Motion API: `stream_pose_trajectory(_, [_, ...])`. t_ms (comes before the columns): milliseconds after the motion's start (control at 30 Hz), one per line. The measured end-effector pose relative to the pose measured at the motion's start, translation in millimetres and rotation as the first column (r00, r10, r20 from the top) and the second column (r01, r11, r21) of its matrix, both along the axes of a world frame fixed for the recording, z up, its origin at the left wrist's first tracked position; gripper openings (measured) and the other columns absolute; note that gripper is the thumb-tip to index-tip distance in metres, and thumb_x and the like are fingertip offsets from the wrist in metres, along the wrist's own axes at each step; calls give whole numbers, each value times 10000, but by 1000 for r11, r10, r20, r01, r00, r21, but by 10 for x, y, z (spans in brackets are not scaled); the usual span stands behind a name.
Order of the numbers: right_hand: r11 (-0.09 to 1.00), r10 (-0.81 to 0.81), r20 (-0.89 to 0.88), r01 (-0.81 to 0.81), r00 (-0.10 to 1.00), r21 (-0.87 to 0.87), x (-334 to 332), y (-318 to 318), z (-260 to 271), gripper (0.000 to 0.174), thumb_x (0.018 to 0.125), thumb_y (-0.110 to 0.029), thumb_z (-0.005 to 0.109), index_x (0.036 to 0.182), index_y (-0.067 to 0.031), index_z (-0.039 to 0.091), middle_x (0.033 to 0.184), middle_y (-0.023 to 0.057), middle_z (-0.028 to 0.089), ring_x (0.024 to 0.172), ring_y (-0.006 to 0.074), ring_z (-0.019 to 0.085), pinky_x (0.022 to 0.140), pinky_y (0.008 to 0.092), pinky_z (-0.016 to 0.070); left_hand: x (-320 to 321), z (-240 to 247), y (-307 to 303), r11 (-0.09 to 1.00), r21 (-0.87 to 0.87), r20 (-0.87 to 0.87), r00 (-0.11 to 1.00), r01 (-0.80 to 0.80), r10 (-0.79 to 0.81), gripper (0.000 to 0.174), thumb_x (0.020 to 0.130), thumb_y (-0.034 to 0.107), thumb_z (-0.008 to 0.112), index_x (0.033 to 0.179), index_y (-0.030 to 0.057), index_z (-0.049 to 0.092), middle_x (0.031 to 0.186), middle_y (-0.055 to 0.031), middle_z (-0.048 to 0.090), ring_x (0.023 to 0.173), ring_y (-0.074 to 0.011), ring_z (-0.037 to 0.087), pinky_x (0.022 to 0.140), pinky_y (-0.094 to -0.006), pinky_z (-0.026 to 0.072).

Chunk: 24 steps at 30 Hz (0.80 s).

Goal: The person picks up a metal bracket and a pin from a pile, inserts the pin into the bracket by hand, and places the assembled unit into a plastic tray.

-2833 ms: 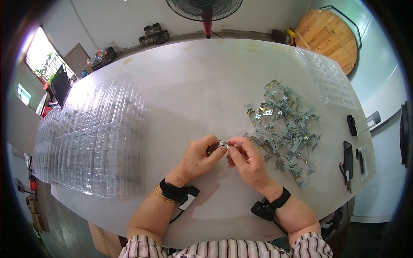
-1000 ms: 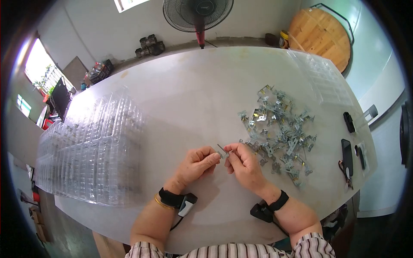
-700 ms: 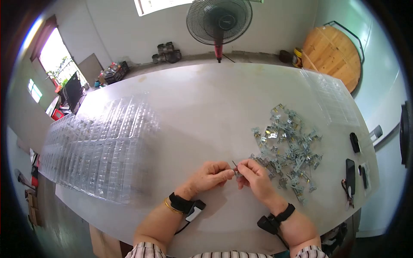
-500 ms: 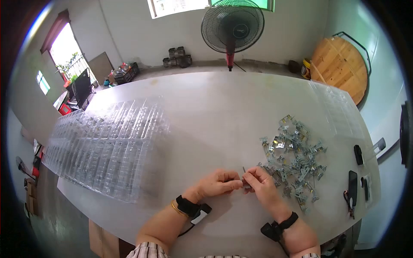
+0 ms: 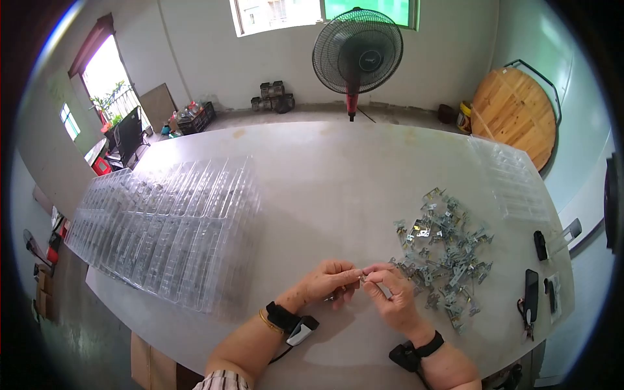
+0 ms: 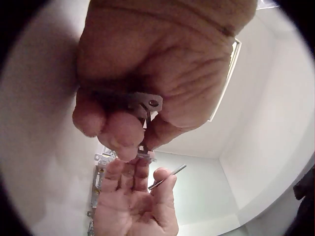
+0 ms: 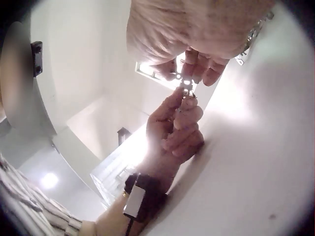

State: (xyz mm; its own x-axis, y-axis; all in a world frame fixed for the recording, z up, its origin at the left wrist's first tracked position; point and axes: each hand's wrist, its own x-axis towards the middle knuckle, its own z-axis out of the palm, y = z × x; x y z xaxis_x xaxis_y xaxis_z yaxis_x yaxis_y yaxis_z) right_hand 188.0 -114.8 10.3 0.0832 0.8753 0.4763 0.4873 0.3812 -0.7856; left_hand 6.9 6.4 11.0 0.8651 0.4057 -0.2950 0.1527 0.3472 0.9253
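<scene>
My left hand [image 5: 333,282] holds a small grey metal bracket [image 6: 154,102] with a round hole in its tab, its fingers curled round the part. The bracket's far end [image 7: 186,84] sticks out between thumb and forefinger, facing my right hand [image 5: 394,296]. A thin metal pin [image 6: 168,177] lies across the right thumb tip, held by that hand. The right fingertips [image 6: 141,169] are right at the bracket's end. Both hands are close together over the table's near side, and the left palm hides much of the bracket.
To the right lies a loose pile of similar metal brackets [image 5: 448,250]. Stacked clear plastic trays [image 5: 169,227] stand at the left; another clear tray [image 5: 513,179] lies at the far right. A black phone [image 5: 532,289] and scissors [image 5: 528,322] lie near the right edge.
The head view has tilted upward. The pin that stood up from the right fingers is no longer seen there, and the right hand has turned, its fingertips meeting the left hand's.
</scene>
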Motion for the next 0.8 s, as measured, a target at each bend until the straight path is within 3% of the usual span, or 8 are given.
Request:
stream_pose_trajectory(133, [997,-58,-180,48,982,-56,-56,-15,-2,56,932,-72,694,953,-33,660,1015,106,694,894,201,668,788,320,533,5,35,-28,999,-52,16,1000,7,-6,408,1056,394,501,946,36,664,739,-78,676,531,-159,638,486,-253,480])
stream_pose_trajectory(233, [990,-77,-385,25,920,-140,-62,-35,-66,67,978,-89,655,991,-24,649,1010,76,688,899,163,654,799,292,527,0,-40,-8,984,-179,10,1000,-22,24,465,1067,410,445,975,13,668,805,-129,705,514,-212,643,517,-289,520])
stream_pose_trajectory(333, [986,-76,-640,-40,764,-164,-35,-7,-71,111,1023,-119,606,1047,-18,644,1032,49,673,910,133,641,839,286,534,20,-108,24,968,-250,178,983,7,39,475,1065,403,431,1116,-17,648,1013,-177,712,683,-245,701,633,-342,567])
stream_pose_trajectory(400, [980,-131,-739,-24,660,-195,-32,8,-52,127,1033,-129,592,1062,-17,642,1044,47,667,925,134,641,864,293,540,74,-91,-20,950,-181,249,923,-254,295,490,1056,383,445,1273,-34,581,1212,-184,657,976,-260,701,806,-389,572])
stream_pose_trajectory(433, [976,-173,-822,-17,543,-216,-31,13,-49,144,1042,-140,578,1078,-16,641,1056,45,662,939,135,640,889,301,546,43,-138,55,980,-120,355,915,-161,193,476,1041,293,509,1401,-20,502,1345,-172,595,1205,-267,612,953,-434,529])
stream_pose_trajectory(533, [973,-171,-873,-62,456,-223,-6,21,-77,152,1045,-150,573,1093,-25,646,1069,40,653,971,135,636,915,319,553,108,-153,-17,960,99,436,879,-262,195,416,1041,176,539,1419,6,508,1369,-162,591,1242,-264,595,1010,-426,511])
stream_pose_trajectory(767, [950,-158,-882,-176,445,-259,-3,26,-192,155,1040,-159,587,1093,-27,648,1046,27,657,977,121,628,929,303,538,90,-242,39,945,176,386,903,-275,191,351,1063,145,515,1388,18,552,1350,-113,613,1210,-217,615,1042,-404,504])
stream_pose_trajectory(800, [941,-189,-802,-129,567,-312,-4,24,-199,143,1040,-163,586,1073,-38,648,1046,29,653,955,119,626,893,286,529,87,-236,37,943,143,375,898,-300,229,337,1065,147,514,1371,15,565,1322,-112,627,1181,-209,630,1033,-391,508])
